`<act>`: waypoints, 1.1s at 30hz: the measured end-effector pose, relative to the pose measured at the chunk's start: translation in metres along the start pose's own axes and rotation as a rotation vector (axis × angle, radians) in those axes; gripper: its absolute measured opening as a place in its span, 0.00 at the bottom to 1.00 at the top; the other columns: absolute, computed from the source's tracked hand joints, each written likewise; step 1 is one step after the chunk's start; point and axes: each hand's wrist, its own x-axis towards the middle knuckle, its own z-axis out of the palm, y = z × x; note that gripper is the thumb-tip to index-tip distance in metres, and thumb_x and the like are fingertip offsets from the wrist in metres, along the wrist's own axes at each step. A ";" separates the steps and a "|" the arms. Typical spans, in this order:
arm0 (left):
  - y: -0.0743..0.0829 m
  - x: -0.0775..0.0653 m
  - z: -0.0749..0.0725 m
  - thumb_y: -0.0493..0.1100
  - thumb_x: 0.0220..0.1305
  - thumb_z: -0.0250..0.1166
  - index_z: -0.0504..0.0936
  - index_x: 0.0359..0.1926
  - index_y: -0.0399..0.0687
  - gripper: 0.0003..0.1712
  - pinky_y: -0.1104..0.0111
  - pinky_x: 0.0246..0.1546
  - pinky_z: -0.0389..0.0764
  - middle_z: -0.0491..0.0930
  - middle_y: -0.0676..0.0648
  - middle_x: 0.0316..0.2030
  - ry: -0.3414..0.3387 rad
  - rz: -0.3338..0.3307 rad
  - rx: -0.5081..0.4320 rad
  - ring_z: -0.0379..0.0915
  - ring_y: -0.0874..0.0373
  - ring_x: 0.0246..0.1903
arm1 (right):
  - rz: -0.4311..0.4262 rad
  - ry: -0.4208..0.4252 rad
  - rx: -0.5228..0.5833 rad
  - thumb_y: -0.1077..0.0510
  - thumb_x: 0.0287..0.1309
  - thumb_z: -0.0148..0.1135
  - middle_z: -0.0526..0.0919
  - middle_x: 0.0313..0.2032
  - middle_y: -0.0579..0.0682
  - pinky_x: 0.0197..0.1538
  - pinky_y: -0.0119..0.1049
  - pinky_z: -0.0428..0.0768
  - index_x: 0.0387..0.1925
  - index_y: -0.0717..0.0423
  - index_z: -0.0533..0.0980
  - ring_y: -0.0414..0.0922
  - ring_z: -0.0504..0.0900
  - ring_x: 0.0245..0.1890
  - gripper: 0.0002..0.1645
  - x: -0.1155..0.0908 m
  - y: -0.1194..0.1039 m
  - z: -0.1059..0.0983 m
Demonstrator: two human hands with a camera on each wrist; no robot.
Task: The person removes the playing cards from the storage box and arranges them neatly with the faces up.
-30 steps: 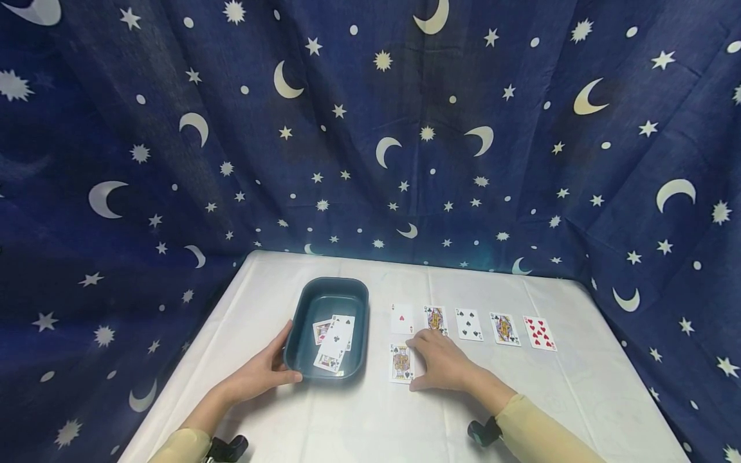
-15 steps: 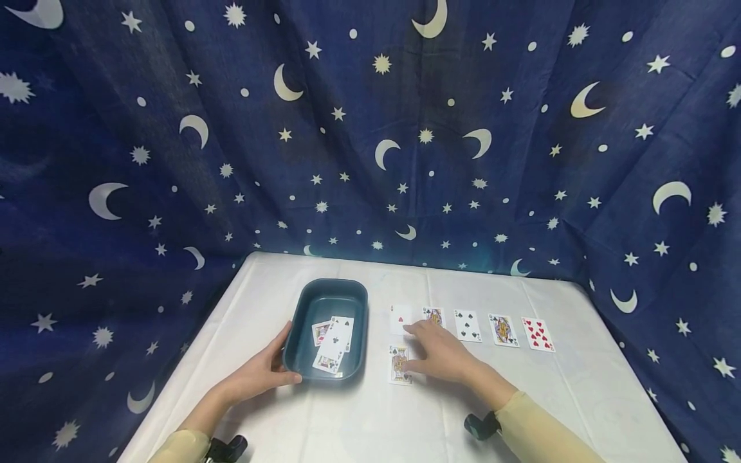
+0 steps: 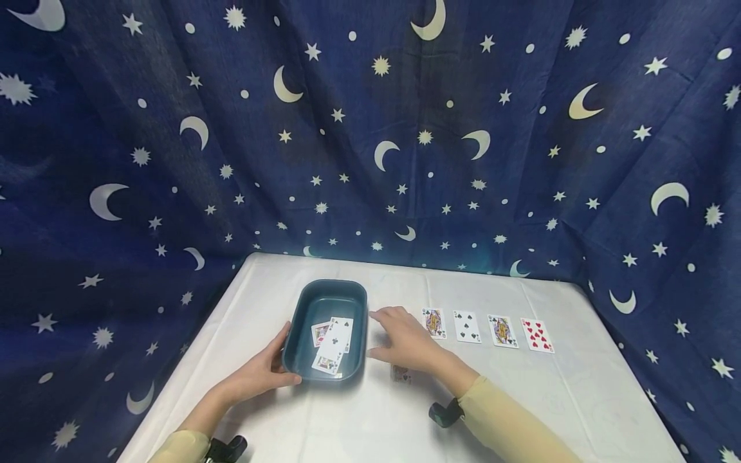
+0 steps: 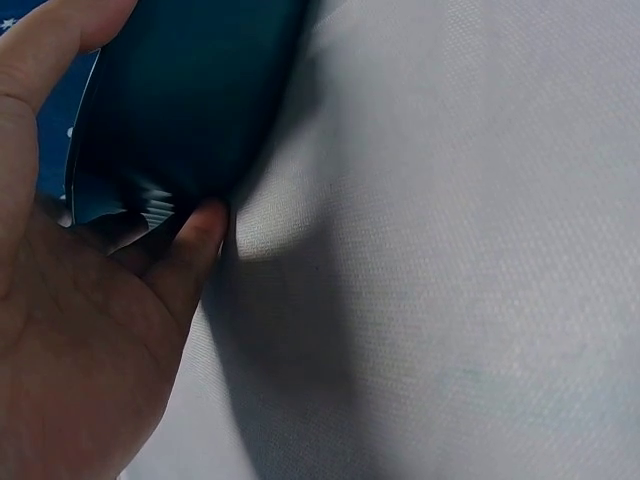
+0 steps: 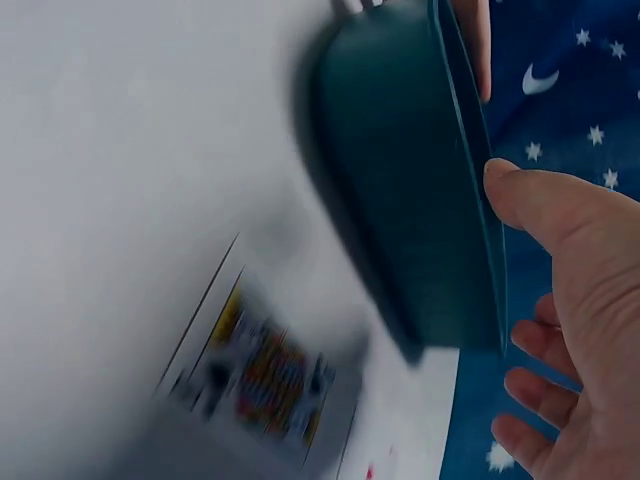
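Observation:
My left hand point(image 3: 260, 366) holds the teal plastic bin point(image 3: 292, 350) at its near left side. In the left wrist view, fingers curl against the bin's outer wall. Inside the bin, several playing cards point(image 3: 334, 341) overlap, faces up. My right hand point(image 3: 405, 341) is beside the bin's right wall with fingers spread. The right wrist view shows nothing between those fingers, and the thumb appears at the bin's rim; contact is unclear. Below the right palm, a king of spades point(image 3: 401, 375) lies partly covered on the table; it is blurred in the right wrist view.
A row of face-up cards lies right of the hand: a face card point(image 3: 434, 323), a spade number card point(image 3: 467, 326), another face card point(image 3: 503, 331) and a heart number card point(image 3: 537, 335). The white-covered table point(image 3: 521, 411) meets a blue star-and-moon curtain point(image 3: 347, 193) behind.
My right hand has moved left from the king and ace toward the bin's right wall, now covering the ace's place in the head view. The left hand and bin stay put.

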 end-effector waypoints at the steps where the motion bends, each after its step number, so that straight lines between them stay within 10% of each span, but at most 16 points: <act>1: 0.000 0.000 0.000 0.48 0.57 0.79 0.34 0.83 0.55 0.71 0.58 0.66 0.73 0.38 0.38 0.81 -0.001 0.002 0.000 0.57 0.35 0.73 | -0.012 -0.004 -0.011 0.34 0.55 0.73 0.74 0.67 0.48 0.73 0.49 0.66 0.72 0.52 0.69 0.48 0.68 0.69 0.50 0.005 -0.004 0.002; 14: 0.003 -0.004 -0.001 0.47 0.56 0.79 0.37 0.83 0.55 0.70 0.52 0.66 0.73 0.40 0.35 0.80 0.008 0.014 0.006 0.58 0.33 0.72 | -0.091 -0.068 -0.240 0.30 0.50 0.74 0.80 0.59 0.47 0.73 0.41 0.66 0.62 0.52 0.79 0.46 0.71 0.66 0.45 0.053 -0.048 0.033; 33: 0.001 -0.002 0.000 0.47 0.57 0.79 0.36 0.83 0.55 0.69 0.52 0.67 0.70 0.37 0.37 0.81 0.004 0.012 0.010 0.55 0.33 0.73 | 0.033 -0.229 -0.527 0.24 0.41 0.75 0.82 0.54 0.51 0.78 0.51 0.52 0.48 0.54 0.87 0.51 0.72 0.63 0.44 0.078 -0.062 0.042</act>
